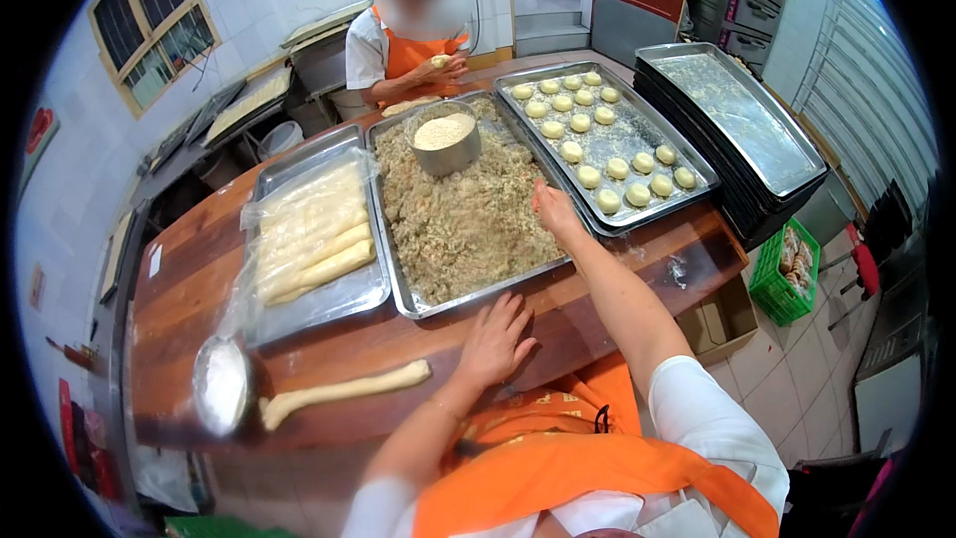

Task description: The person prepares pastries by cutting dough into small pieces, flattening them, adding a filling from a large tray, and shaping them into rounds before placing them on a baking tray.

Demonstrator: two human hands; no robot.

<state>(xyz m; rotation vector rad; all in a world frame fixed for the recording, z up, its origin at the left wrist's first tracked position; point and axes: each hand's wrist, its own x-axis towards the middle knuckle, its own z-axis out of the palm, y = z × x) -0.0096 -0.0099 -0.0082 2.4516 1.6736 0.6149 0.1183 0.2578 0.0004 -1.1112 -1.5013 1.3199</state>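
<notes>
Filling: a broad, crumbly-looking heap of speckled brown filling (pixel 448 229) spread across the middle tray (pixel 423 312) on the worktop (pixel 204 284).
Handling: likely soft, moist and loose, heavy as a whole but light by the pinch; best scooped from the heap's edge with cupped fingers, since a hard squeeze would probably smear it. The full tray would want holding by both rims.
Right hand: at the filling's right edge (pixel 553 207), fingers partly curled; whether any filling is gripped, I cannot tell.
Left hand: palm down on the worktop (pixel 493 344), fingers spread, holding nothing, just beside the tray's near rim.
Steel pot: full of pale crumbs, set in the heap's far part (pixel 448 159).
Dough: a long rope (pixel 349 392) on the worktop, near a flour bowl (pixel 222 389); pale logs (pixel 319 264) under plastic sheet in the left tray (pixel 373 304).
Rounds: small pale pieces (pixel 617 168) in the right tray (pixel 687 201).
Beyond: a co-worker (pixel 403 55) across the worktop, with dough in hand; stacked black trays (pixel 737 154) at right.
</notes>
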